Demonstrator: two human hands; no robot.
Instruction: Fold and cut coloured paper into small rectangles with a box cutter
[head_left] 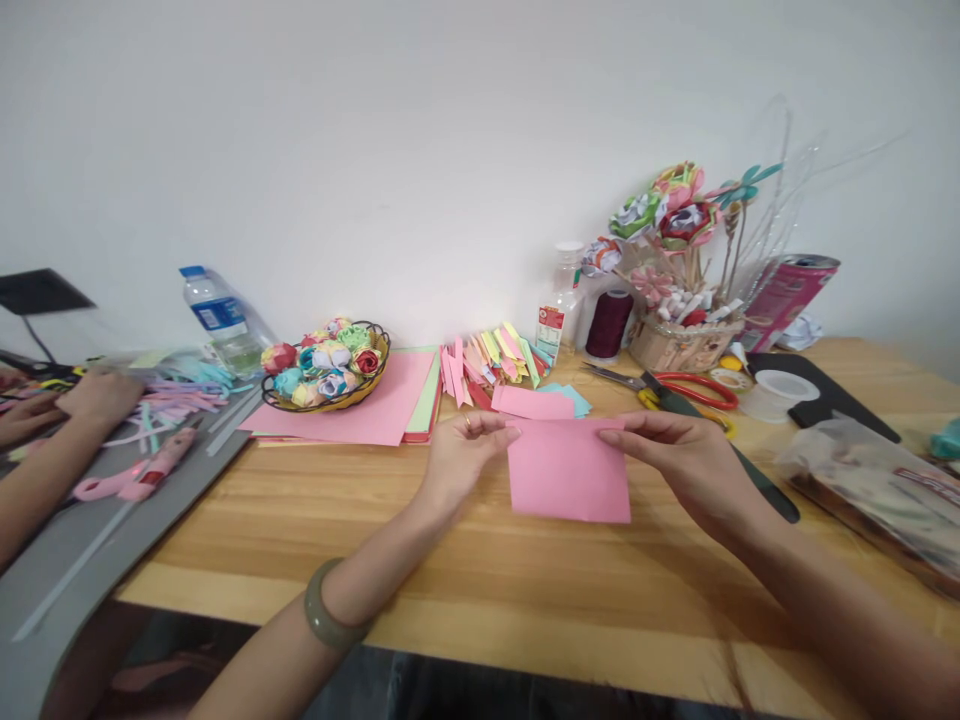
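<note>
A pink sheet of paper (570,475) hangs between my two hands, held by its upper corners over the wooden table. My left hand (469,455) pinches the upper left corner between thumb and fingers. At the upper right corner my right hand (675,455) has the same kind of pinch. Just behind the sheet lie a smaller pink paper piece (532,403) and blue paper pieces (570,398). Beyond them is a pile of folded coloured paper strips (495,362).
Left stand a basket of paper flowers (326,370) on coloured sheets (390,425), a water bottle (217,315) and a glue gun (139,475). A co-worker's hands (97,395) are far left. Right lie red-handled scissors (675,388), a thread spool (609,325), a flower pot (667,345) and a plastic-wrapped package (877,490).
</note>
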